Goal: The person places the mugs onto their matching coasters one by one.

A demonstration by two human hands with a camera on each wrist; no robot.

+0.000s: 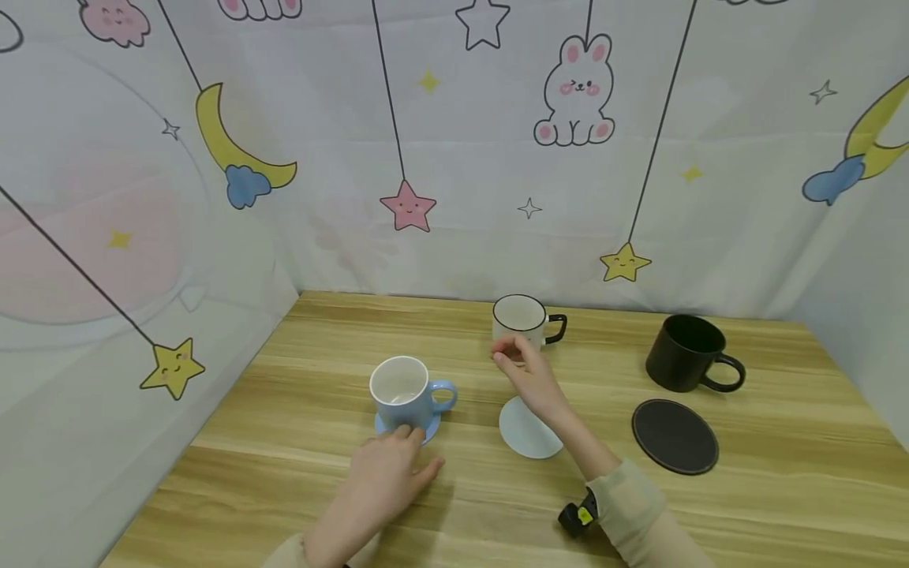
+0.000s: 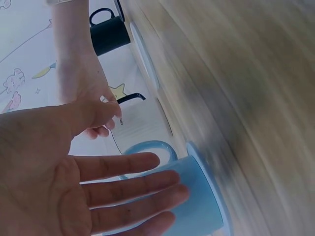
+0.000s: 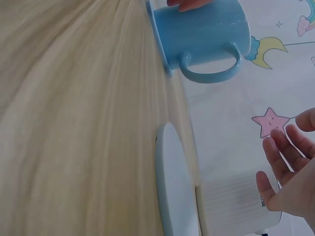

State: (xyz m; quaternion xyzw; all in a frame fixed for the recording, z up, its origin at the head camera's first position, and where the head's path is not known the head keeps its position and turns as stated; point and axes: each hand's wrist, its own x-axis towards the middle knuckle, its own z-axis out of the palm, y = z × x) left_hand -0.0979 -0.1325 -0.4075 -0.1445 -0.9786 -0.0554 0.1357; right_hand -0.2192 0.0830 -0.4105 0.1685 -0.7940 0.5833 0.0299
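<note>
Patterned backdrop (image 1: 469, 142) behind a wooden counter (image 1: 490, 513)

Left hand (image 1: 390, 469) reaches forward, 4 fingers extended and slightly apart, thumb out, at the near side of the blue mug (image 1: 408, 412), upright on its blue coaster (image 1: 432, 430). Right hand (image 1: 531, 380) stretches past the pale coaster (image 1: 527, 432), fingers parted and loosely bent, before the white mug (image 1: 521, 315); contact there is unclear.

We see a glossy, ceramic-looking blue mug (image 1: 402, 404), a smooth white mug (image 1: 518, 318), a matt black coaster (image 1: 675, 436), a wood-grained tabletop (image 1: 483, 513) and a cloth backdrop (image 1: 469, 256).
</note>
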